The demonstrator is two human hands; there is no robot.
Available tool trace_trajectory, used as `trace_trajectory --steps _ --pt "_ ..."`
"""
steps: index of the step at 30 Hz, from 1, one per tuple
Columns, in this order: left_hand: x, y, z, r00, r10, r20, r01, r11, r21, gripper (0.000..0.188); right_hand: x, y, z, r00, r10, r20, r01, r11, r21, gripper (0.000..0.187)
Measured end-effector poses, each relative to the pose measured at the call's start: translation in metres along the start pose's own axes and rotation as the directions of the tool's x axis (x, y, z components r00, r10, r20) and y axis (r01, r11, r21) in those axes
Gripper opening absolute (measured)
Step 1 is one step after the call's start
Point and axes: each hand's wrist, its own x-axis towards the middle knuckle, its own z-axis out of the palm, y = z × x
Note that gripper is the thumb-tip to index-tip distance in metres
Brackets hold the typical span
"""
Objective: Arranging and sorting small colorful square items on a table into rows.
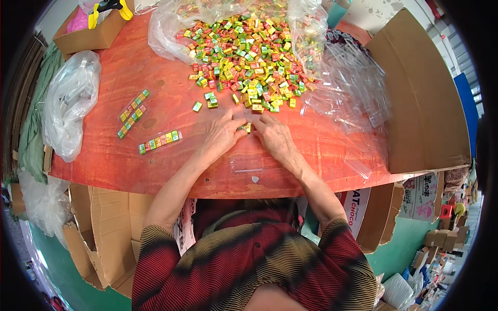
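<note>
My left hand (223,133) and my right hand (276,137) meet near the middle of the table, fingers bent and pressed inward. Between their fingertips is a small yellow-green box (246,127), partly covered by the fingers. Just beyond them spreads a big heap of small boxes (254,62) in yellow, green and red. A few loose ones, including a green box (197,106), lie by my left hand. To the left rest a clear strip pack (160,142) filled with a row of boxes and two more rows (133,114) side by side.
Many clear plastic sleeves (353,83) are piled at the right, beside a tall cardboard box (420,98). Clear bags (70,103) lie at the left edge. A carton (93,31) holds yellow-handled scissors at the back left. One clear piece (249,170) lies near the table's front edge.
</note>
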Motion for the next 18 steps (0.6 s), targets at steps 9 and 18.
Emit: trace_trajectory --steps 9,18 --pt "0.003 -0.003 -0.010 0.991 0.114 0.075 -0.100 0.980 -0.170 0.051 -0.020 0.009 -0.036 0.982 0.138 0.125 -0.152 0.982 0.108 0.049" --pt "0.003 -0.005 0.000 0.988 0.122 0.097 -0.104 0.980 -0.171 0.036 -0.014 0.012 -0.016 0.991 0.041 0.131 -0.065 0.981 0.184 0.044"
